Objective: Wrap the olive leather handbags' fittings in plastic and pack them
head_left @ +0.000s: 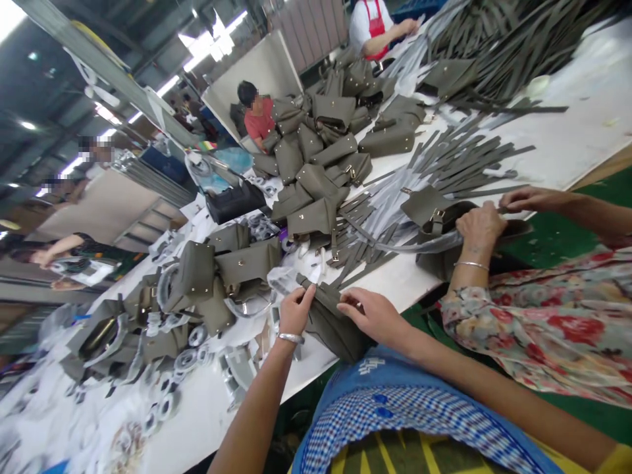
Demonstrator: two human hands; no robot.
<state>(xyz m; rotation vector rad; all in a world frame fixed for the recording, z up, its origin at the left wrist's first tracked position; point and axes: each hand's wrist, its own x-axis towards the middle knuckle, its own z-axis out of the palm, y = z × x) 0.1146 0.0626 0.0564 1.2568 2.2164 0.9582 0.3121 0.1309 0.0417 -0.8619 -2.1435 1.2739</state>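
An olive-grey leather handbag [332, 322] rests tilted at the table's edge, against the blue apron at my front. My left hand [295, 311] is closed on the bag's upper left edge, thumb on top. My right hand [370, 315] hovers at the bag's right side, its fingers curled toward the thumb in a pinch; whatever lies between them is too small to make out. A clear plastic wrap [282, 280] lies just beyond the bag.
At right, a co-worker's hands [481, 227] work on another olive bag [432, 210]. Many loose straps [444, 161] and piled bags [316, 158] cover the white table [197, 421]. Tape rolls [168, 403] lie at left. Other people stand across the table.
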